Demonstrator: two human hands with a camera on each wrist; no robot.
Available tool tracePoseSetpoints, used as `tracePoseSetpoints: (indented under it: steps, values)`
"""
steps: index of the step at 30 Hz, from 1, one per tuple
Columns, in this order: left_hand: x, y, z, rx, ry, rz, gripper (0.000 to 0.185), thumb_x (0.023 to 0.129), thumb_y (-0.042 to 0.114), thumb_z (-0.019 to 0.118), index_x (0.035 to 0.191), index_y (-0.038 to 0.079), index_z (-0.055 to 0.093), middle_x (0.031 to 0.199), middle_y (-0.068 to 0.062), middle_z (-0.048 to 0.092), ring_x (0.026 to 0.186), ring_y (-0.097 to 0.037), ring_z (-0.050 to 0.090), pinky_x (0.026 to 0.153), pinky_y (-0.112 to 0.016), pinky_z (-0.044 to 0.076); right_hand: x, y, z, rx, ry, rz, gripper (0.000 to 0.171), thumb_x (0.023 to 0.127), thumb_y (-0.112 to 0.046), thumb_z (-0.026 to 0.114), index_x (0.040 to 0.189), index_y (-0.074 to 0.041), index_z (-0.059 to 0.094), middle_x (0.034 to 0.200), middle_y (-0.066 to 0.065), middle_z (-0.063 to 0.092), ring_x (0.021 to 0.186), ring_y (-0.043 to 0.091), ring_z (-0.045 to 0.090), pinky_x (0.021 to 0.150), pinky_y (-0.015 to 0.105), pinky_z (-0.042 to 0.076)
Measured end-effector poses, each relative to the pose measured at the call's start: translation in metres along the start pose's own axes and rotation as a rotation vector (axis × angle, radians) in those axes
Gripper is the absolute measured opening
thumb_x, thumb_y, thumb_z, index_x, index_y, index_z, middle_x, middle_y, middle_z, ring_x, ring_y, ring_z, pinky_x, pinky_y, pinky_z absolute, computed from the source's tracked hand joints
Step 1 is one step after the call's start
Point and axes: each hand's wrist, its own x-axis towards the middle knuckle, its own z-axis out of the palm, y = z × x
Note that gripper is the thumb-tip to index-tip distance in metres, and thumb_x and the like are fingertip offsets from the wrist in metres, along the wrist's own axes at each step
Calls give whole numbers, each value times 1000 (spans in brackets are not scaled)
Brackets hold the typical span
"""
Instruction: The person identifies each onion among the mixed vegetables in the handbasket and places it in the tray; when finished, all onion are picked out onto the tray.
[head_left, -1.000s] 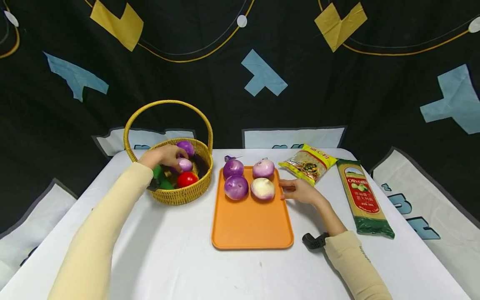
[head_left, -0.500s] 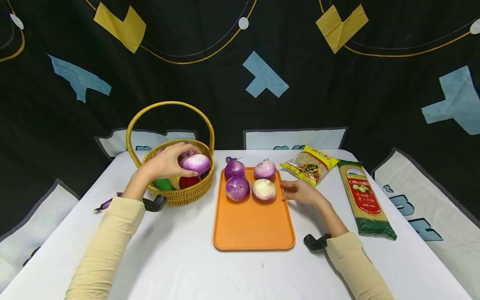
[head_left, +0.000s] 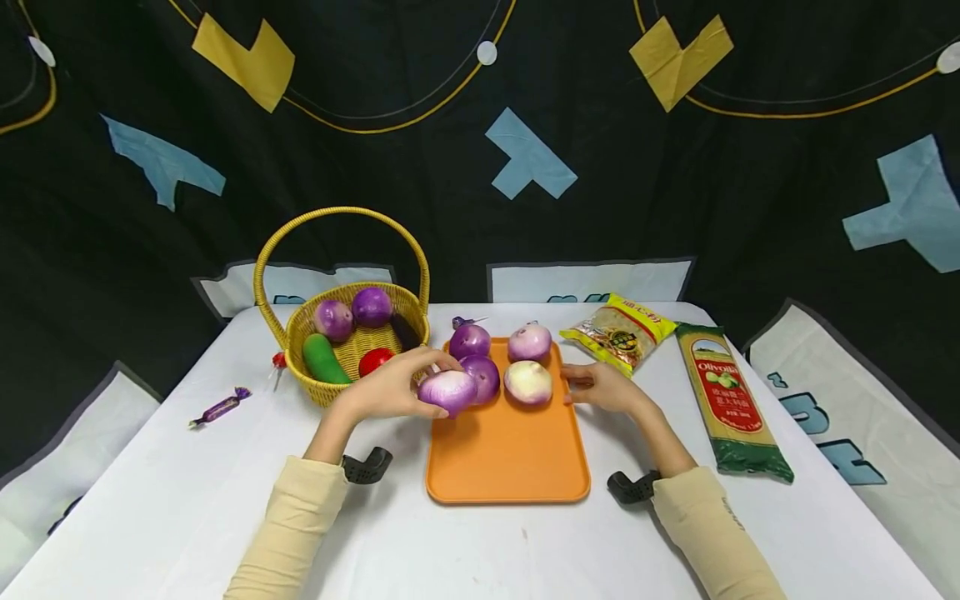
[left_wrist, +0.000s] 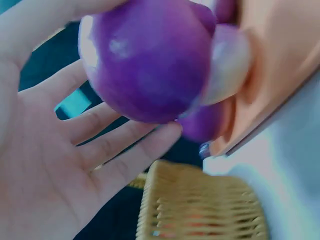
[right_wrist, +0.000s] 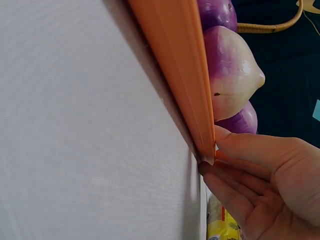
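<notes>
A purple onion (head_left: 447, 392) with a pale top is in my left hand (head_left: 390, 385), over the left edge of the orange tray (head_left: 510, 458). Up close in the left wrist view, thumb and spread fingers surround this onion (left_wrist: 150, 65). My right hand (head_left: 606, 387) pinches the tray's right edge; the right wrist view has the thumb above the rim and fingers below it. Toward the tray's far end sit several onions, among them a whitish one (head_left: 528, 382) and a pinkish one (head_left: 529, 341). The held onion partly covers a purple one (head_left: 483, 377) in the head view.
Left of the tray stands a yellow wicker basket (head_left: 362, 339) with a tall handle, holding two purple onions, a green cucumber-like vegetable (head_left: 322, 358), a tomato (head_left: 375, 360) and an eggplant (head_left: 405, 332). Wrapped candy (head_left: 221, 408) lies farther left. Noodle packets (head_left: 621, 333) (head_left: 726, 392) lie right.
My left hand has lifted the purple onion out of the basket and carried it rightward and nearer to me, to the tray's left edge. My right hand has stayed at the tray's edge.
</notes>
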Motion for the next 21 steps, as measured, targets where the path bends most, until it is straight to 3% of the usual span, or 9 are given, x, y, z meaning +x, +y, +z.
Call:
tracePoseSetpoints:
  steps: [6, 10, 15, 21]
  values:
    - [7, -5, 19, -17, -115, 48, 54, 74, 22, 83, 123, 19, 60, 123, 3, 59, 114, -19, 52, 99, -44, 44, 0, 0, -1, -5, -2, 4, 54, 87, -14, 72, 133, 7, 52, 132, 21, 55, 119, 35, 55, 101, 47, 42]
    - [11, -4, 24, 25, -166, 80, 55, 75, 18, 83, 124, 16, 61, 125, -1, 60, 115, -19, 53, 102, -43, 42, -1, -1, -2, -6, 6, -6, 54, 87, -14, 72, 132, 8, 53, 132, 22, 55, 119, 35, 55, 101, 48, 42]
    - [10, -4, 25, 76, -213, 23, 59, 74, 18, 84, 127, 13, 60, 129, -6, 58, 119, -24, 52, 103, -43, 41, 0, -1, -2, -3, -3, -2, 54, 88, -15, 72, 132, 8, 52, 133, 22, 54, 119, 35, 55, 101, 48, 41]
    - [6, -4, 24, 73, -200, 10, 59, 75, 19, 83, 129, 11, 59, 132, -8, 57, 121, -28, 52, 104, -45, 40, 1, 0, 1, 5, -6, 4, 54, 87, -15, 72, 132, 8, 52, 133, 22, 54, 119, 35, 55, 101, 48, 41]
